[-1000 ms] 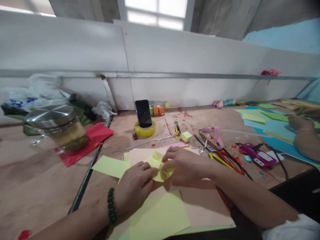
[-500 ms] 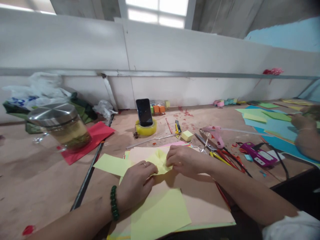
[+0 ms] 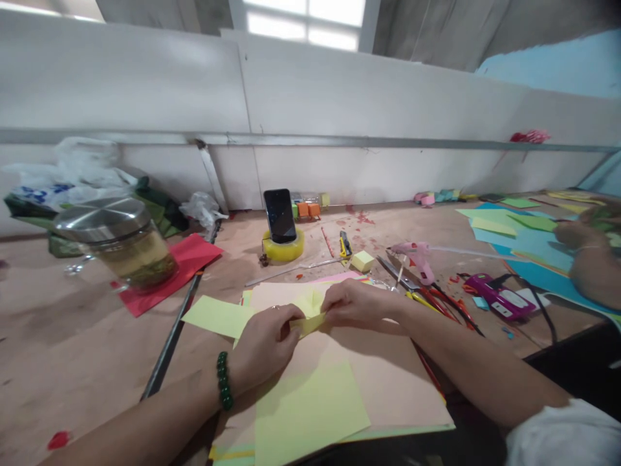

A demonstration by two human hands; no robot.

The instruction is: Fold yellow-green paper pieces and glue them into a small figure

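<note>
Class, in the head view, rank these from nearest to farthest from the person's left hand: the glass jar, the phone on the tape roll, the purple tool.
From the left hand:
1. Phone, straight ahead, propped on the tape roll.
2. Glass jar, far left.
3. Purple tool, far right.

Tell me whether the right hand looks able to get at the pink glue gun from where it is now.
Probably yes. The right hand is pinching the folded yellow paper together with the left hand, so it would have to let go first. The pink glue gun lies beyond it to the right, with only scissors flat on the table between.
</note>
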